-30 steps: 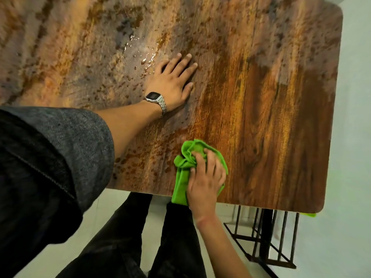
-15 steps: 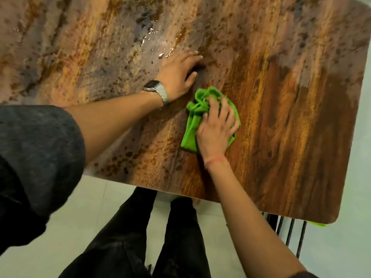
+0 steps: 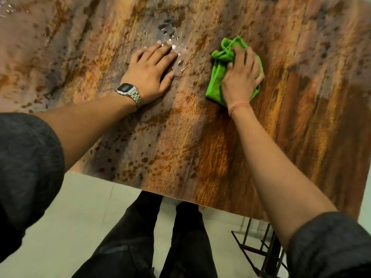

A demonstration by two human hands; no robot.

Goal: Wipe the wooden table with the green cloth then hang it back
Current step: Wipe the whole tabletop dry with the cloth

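Right grip (image 3: 241, 81) bunches green cloth (image 3: 215, 91) mid-counter (image 3: 180, 147); left grip (image 3: 149, 77) flat, braced. Water droplets (image 3: 170, 35) unwiped, hanging pending.

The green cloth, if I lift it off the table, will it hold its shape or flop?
Likely floppy: the green cloth lies bunched in soft folds under the right hand. Probably light, being thin. It may be damp, with water droplets close by on the wooden table.
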